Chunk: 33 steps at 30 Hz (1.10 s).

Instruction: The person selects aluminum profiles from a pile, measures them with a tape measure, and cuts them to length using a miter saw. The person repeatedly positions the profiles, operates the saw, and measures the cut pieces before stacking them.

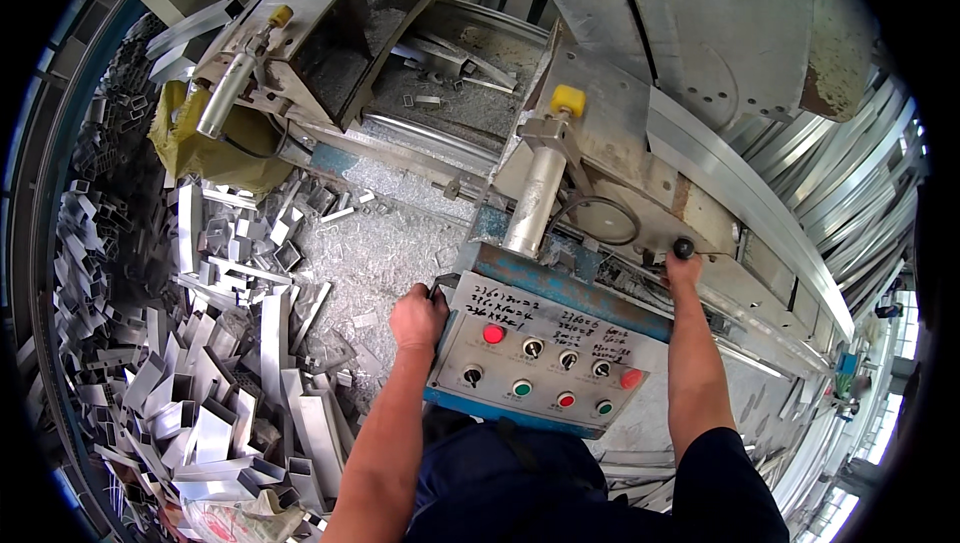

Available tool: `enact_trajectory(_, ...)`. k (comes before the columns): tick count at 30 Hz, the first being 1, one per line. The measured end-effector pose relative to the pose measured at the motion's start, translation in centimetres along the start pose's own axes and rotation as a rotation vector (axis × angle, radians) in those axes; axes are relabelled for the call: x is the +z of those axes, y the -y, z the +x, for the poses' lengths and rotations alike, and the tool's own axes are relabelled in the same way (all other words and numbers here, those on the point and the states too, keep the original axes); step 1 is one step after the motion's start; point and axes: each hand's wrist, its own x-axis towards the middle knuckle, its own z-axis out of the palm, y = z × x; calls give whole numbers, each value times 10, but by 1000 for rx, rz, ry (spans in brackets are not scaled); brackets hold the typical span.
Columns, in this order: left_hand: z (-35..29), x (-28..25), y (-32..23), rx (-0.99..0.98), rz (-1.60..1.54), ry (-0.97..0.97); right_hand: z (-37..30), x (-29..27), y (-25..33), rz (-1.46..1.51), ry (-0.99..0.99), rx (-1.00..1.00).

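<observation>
At the upper left corner of the control panel, my left hand is closed round a dark handle-like piece. The panel is a grey box face with red and green push buttons, black rotary switches and handwriting across its top. My right hand grips a lever just under its round black knob, on the right side of the machine; the lever's shaft is mostly hidden by the fingers. Between my hands stands a silver clamping cylinder with a yellow cap.
A second cylinder is mounted at the left. Aluminium offcuts lie heaped along the left, beside a yellow sack. Metal chips coat the bed. A long aluminium profile runs along the right, near stacked profiles.
</observation>
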Motion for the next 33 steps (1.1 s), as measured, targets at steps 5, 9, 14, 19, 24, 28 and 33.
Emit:
enact_trajectory(5, 1, -2, 0, -22, 32, 39, 12, 2, -13, -20, 36, -8)
enact_trajectory(9, 1, -4, -1, -23, 34, 46, 15, 1, -18, 42, 30, -9)
enact_trajectory(14, 0, -6, -1, -38, 44, 60, 15, -4, -17, -3, 15, -19)
enact_trajectory(19, 1, -3, 0, -33, 77, 65, 33, -6, -38, 48, 39, 52)
enact_trajectory(24, 2, 0, 2, -6, 52, 27, 65, 1, -69, -137, -50, -89)
enact_trajectory(28, 3, 3, 3, 1, 43, -3, 67, -6, -73, -120, -45, -26)
enact_trajectory(33, 3, 7, 5, 33, 47, -40, 54, -22, -61, -47, -1, 29)
